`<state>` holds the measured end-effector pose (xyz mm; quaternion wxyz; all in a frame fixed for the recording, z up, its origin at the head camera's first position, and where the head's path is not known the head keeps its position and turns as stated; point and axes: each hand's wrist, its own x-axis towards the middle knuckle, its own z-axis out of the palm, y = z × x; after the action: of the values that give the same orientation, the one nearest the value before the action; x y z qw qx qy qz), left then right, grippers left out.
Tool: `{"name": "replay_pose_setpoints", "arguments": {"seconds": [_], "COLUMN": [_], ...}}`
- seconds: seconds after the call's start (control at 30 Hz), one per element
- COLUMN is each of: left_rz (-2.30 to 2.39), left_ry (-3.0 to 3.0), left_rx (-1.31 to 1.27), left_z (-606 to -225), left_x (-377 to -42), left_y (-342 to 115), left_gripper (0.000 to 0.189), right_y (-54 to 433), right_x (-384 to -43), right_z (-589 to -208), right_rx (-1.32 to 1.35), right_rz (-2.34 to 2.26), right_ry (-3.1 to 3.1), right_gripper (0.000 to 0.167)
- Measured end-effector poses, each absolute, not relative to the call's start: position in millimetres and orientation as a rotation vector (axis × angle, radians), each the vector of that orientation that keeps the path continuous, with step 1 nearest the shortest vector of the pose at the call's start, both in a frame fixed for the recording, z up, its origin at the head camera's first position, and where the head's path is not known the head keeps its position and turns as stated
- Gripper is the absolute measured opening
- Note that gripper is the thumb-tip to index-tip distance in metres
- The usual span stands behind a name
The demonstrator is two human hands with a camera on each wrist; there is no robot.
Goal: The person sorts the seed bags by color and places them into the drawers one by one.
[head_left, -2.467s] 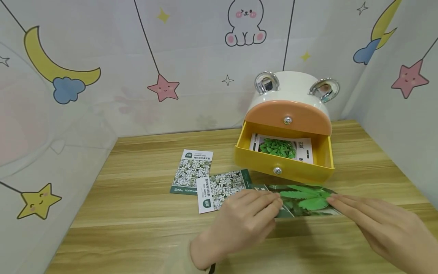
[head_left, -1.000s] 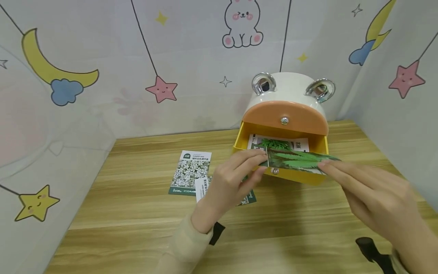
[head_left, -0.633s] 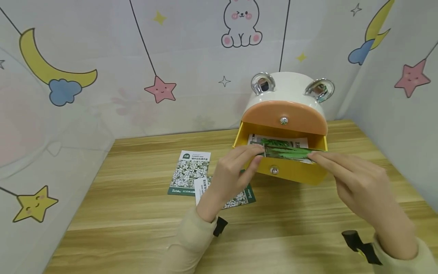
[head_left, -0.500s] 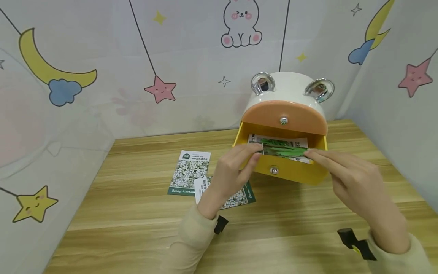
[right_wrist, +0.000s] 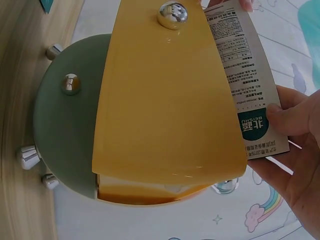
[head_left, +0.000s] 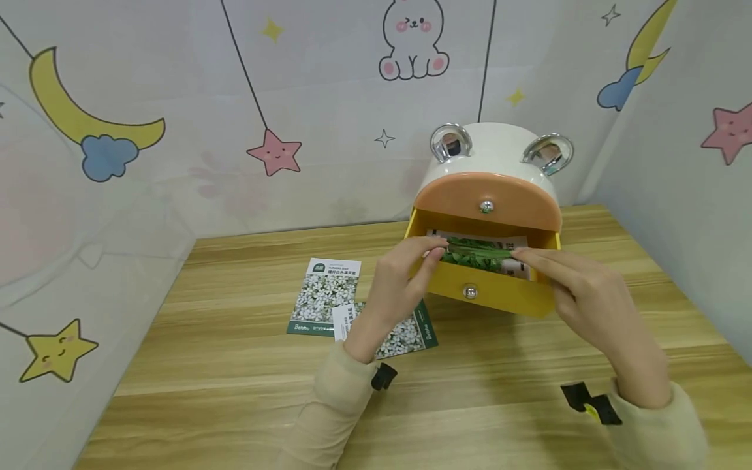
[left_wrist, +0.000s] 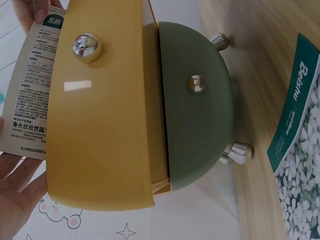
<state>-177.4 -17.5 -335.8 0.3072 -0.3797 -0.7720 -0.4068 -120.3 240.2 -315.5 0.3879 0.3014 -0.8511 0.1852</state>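
Grey printed packet, green logo.

Printed packet partly behind yellow drawer

"The bare left hand?"
"It pinches between thumb and fingers, wrist emerging from a cream fabric sleeve."
"The bare right hand?"
"Facing it, pinching likewise, forearm angled inward."
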Motion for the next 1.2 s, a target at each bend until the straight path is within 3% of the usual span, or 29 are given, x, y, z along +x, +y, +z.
{"name": "replay_pose_setpoints", "arguments": {"seconds": [1.2], "left_rz": [-0.807], "left_ry": [-2.355], "left_rx": [-0.768], "left_z": [-327.6], "left_x": [-186.2], "left_y": [-4.5], "left_gripper": [0.015], "right_y": [239.0], "right_x": [-140.3], "right_z": [-319.2], "right_rx": [0.604], "right_rz": [0.533], "right_ry": [-2.623], "right_gripper": [0.031]}}
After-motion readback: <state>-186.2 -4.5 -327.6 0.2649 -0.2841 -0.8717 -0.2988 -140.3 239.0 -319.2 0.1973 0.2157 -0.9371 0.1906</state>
